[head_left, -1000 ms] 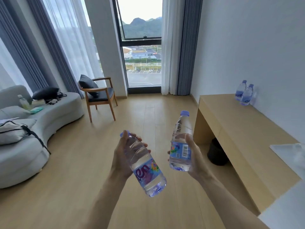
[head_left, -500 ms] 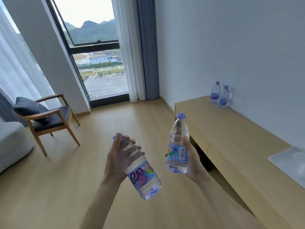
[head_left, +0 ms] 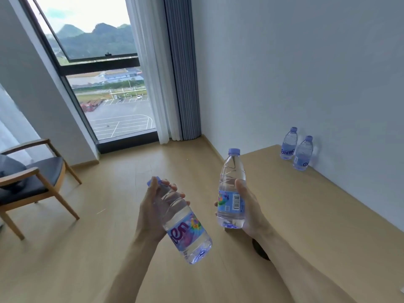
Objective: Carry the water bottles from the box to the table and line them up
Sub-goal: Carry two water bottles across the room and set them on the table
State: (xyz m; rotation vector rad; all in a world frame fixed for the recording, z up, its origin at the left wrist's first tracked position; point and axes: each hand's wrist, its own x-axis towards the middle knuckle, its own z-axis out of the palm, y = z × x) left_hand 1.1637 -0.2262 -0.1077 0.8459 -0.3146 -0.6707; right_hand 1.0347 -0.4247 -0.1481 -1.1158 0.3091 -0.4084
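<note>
Left hand [head_left: 150, 213] grips the tilted water bottle [head_left: 185, 226]; right hand [head_left: 249, 208] grips the upright bottle [head_left: 231, 193]. Full, smooth plastic: mid-body holds suit.

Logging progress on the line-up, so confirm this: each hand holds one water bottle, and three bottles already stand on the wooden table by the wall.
Not quite: the head view shows two bottles on the wooden table by the wall, the farther bottle and the nearer bottle, not three. The rest holds: the left hand grips a tilted bottle and the right hand an upright bottle.
</note>
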